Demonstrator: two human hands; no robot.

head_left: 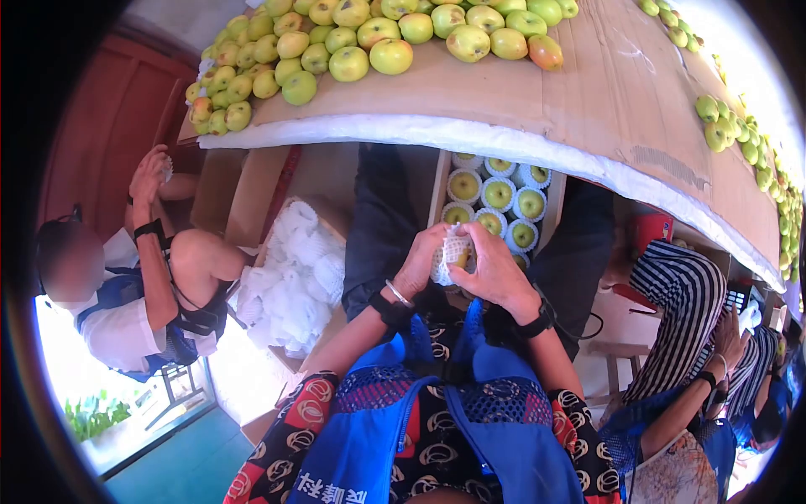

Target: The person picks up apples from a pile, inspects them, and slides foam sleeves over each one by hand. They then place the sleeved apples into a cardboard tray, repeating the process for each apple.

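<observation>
An apple in a white foam net [452, 255] is held between my two hands, above the near end of a box [437, 189] of netted apples [498, 195]. My left hand [420, 259] wraps its fingers round the left side of the net. On the other side, my right hand [494, 273] grips it with thumb and fingers; a bit of yellow-green skin shows near that thumb. To the left, a carton holds a heap of white foam nets [294, 277].
Loose green and yellow apples [348, 63] lie on a cardboard-covered table [588, 92] ahead, its white padded edge above the box. One person [126, 294] sits at the left, another [672, 420] at the right. More apples [726, 126] lie far right.
</observation>
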